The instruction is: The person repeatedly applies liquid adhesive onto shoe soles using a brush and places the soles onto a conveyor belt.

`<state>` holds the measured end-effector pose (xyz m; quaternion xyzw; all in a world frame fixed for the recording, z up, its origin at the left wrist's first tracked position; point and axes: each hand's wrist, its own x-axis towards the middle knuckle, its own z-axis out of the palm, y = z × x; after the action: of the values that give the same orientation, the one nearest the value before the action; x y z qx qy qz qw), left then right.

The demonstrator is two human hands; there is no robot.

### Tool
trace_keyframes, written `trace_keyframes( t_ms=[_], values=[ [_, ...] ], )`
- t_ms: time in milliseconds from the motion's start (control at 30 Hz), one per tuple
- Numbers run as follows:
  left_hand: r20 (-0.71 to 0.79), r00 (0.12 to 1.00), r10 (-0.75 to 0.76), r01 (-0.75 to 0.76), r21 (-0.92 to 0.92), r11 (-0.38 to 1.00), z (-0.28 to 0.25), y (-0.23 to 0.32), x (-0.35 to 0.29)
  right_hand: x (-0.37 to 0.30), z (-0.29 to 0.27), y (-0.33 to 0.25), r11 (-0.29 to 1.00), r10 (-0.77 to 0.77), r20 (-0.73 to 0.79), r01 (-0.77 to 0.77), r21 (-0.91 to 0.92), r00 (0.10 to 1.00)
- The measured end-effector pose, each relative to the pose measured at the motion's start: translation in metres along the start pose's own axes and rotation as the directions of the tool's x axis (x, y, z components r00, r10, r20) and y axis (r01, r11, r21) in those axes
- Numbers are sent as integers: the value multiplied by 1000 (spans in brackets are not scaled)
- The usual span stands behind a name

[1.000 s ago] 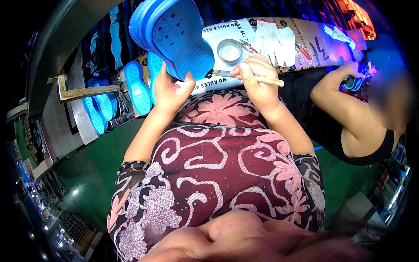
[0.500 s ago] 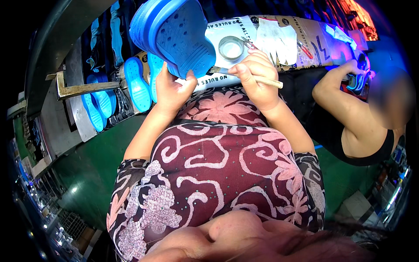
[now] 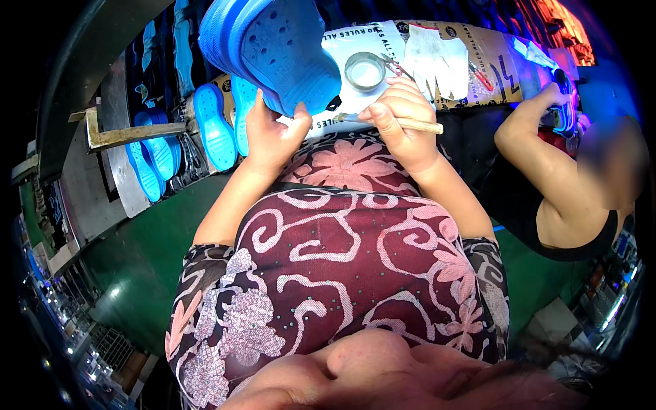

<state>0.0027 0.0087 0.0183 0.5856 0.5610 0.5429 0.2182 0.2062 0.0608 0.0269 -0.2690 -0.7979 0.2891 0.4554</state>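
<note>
Grip of the left hand (image 3: 275, 140) is clamped on the near end of a blue shoe (image 3: 287, 51), thumb on the visible face, fingers mostly hidden behind it. Grip of the right hand (image 3: 410, 145) is closed around a brush (image 3: 427, 126), with bristles directed at the shoe's lower right edge. Tip and edge are very close; contact cannot be confirmed.

Progress, as judged: work on the shoe appears under way and not finished, since the brush is at its edge. Amount of surface already brushed cannot be determined; no clear wet line or coating is distinguishable. Glass dish (image 3: 349, 76) beyond the brush retains whitish contents.

Condition of the shoe: held raised and tilted over the table (image 3: 499, 55), in front of the person. Colour is strong blue. Round holes mark the upper part of the visible face; the left side shows thick, ridged layers. A small black patch sits at the lower right edge, nature unclear. No tear is evident.

Further out, a light-blue sole (image 3: 217, 130) lies left of the left hand, with a second one partly hidden beside it and more blue pieces (image 3: 164, 152) farther left. White gloves (image 3: 441, 65) lie right of the dish, a red tool (image 3: 481, 76) beyond them. At far right, a co-worker (image 3: 553, 160) handles a brightly lit item.
</note>
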Motion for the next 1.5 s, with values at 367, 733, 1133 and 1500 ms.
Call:
trace_keyframes(
  t_ms=[367,733,1133,1500],
  values=[
    [69,992,104,-113,144,983,-4,-3,-3,7,6,1,997,-73,-53,72,-21,996],
    [79,987,142,-152,137,979,-6,-8,-1,3,-12,0,992,1,-17,-3,-127,1000],
    [426,849,-313,500,-454,738,-36,56,31,-27,-27,13,858,463,-218,-372,355,859],
    [894,425,141,694,-422,583,101,164,211,-46,-30,12,788,586,-321,-430,441,744]
  ],
)
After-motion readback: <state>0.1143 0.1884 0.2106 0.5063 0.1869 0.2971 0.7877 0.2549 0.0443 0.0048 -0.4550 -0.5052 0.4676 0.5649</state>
